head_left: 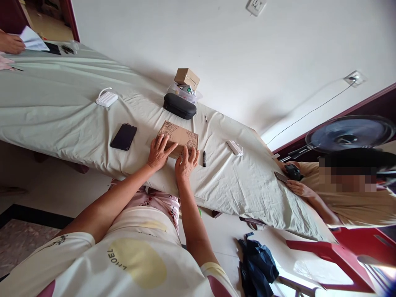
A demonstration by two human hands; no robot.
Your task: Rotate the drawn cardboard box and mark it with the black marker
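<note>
A brown cardboard box [182, 131] with dark line drawings lies near the table's front edge. My left hand [159, 152] rests on its left front part, fingers spread and thumb pointing along the front edge. On the right front part lies my right hand [186, 161], its fingers apart and bent a little against the cardboard. Neither hand is wrapped around the box. A black marker pen [204, 159] lies just right of my right hand. To the left of the box is a dark phone [123, 137].
Behind the box are a black case [180, 106], a plastic basket [193, 97] and a small carton [187, 77]. White power strips [107, 99] lie on the cloth-covered table [229, 185]. A person [349, 194] holding a phone sits right, near a fan [349, 134]. Another person's hand [12, 43] holds paper.
</note>
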